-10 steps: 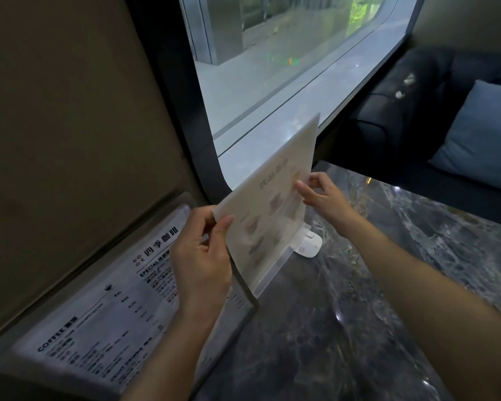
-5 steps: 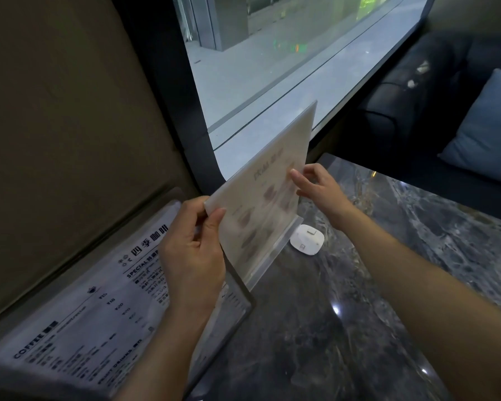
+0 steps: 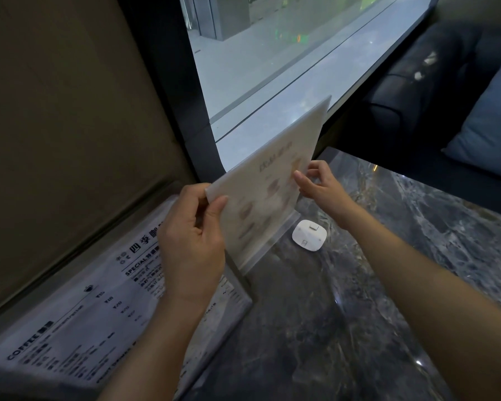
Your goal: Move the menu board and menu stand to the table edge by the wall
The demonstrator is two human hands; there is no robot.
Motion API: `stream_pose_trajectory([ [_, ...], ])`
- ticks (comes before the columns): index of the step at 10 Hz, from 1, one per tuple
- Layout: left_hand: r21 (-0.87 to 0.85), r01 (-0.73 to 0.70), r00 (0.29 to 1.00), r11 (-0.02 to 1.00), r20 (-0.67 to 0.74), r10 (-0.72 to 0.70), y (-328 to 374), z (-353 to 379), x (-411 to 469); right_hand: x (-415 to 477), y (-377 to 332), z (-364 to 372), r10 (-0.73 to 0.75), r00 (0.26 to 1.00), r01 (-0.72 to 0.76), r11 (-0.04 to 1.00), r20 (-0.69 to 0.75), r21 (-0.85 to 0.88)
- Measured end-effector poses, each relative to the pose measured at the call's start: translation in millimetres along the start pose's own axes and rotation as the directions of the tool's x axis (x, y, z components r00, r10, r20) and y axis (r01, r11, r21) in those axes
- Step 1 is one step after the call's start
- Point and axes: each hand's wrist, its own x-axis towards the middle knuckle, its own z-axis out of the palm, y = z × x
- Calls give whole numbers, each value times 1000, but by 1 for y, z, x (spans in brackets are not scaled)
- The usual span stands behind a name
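The menu stand [image 3: 272,180], a clear upright holder with a pale picture menu, stands tilted on the dark marble table [image 3: 359,314] close to the window side. My left hand [image 3: 194,235] pinches its near upper corner. My right hand [image 3: 321,186] pinches its far edge, thumb on the front face. The menu board [image 3: 78,319], a black-framed sheet with black-and-white coffee listings, leans against the wall at the table's left edge, partly hidden behind my left hand and forearm.
A small white rounded device [image 3: 309,235] lies on the table just right of the stand's base. The tan wall [image 3: 55,111] and a large window [image 3: 272,68] border the table. A dark sofa [image 3: 417,82] with a blue cushion [image 3: 489,125] sits beyond.
Both hands have shifted the stand slightly left toward the wall. The white device, earlier partly behind the stand's base, now shows in full. The menu board has not moved.
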Motion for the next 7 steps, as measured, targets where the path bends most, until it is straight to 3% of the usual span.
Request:
stream_pose_trajectory([
  [5, 18, 27, 999, 999, 40, -28, 7, 0, -4, -9, -6, -4, 20, 999, -14, 990, 44, -138],
  [7, 37, 35, 995, 999, 95, -38, 13, -4, 2, -16, -11, -19, -29, 999, 19, 968, -35, -250],
])
